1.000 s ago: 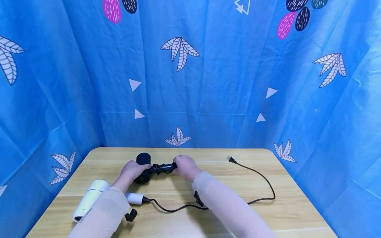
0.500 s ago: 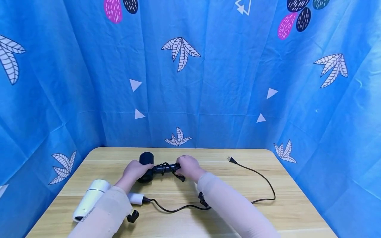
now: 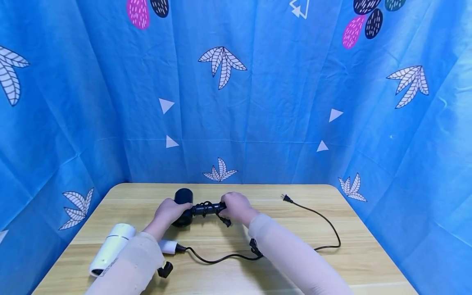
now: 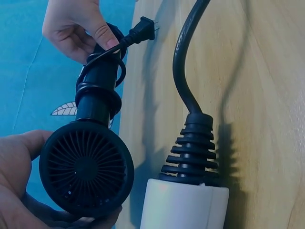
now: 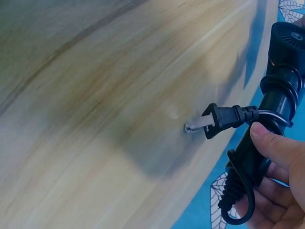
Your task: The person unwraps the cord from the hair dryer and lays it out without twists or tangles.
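Note:
A black hair dryer (image 3: 183, 197) with its cord wound round the handle is held sideways above the table by both hands. My left hand (image 3: 170, 211) grips the barrel; in the left wrist view its fingers curl round behind the slotted end grille (image 4: 86, 167). At the handle's far end, my right hand (image 3: 237, 206) holds the dryer, thumb on top. The two-prong plug (image 5: 217, 121) of the wound cord sticks out beside that thumb. Below my left forearm lies a white hair dryer (image 3: 113, 248), its handle (image 4: 186, 205) partly hidden by the sleeve.
From the white dryer, a black cord (image 3: 221, 259) runs under my right forearm and curves to a plug (image 3: 287, 198) at the back right. A small black piece (image 3: 165, 269) lies near my left sleeve. Blue patterned curtain (image 3: 243, 102) encloses the wooden table (image 3: 295, 237).
Both hands have shifted slightly right with the black hair dryer. Its plug, hidden a second ago, now hangs below the handle in the head view. The white dryer stays put.

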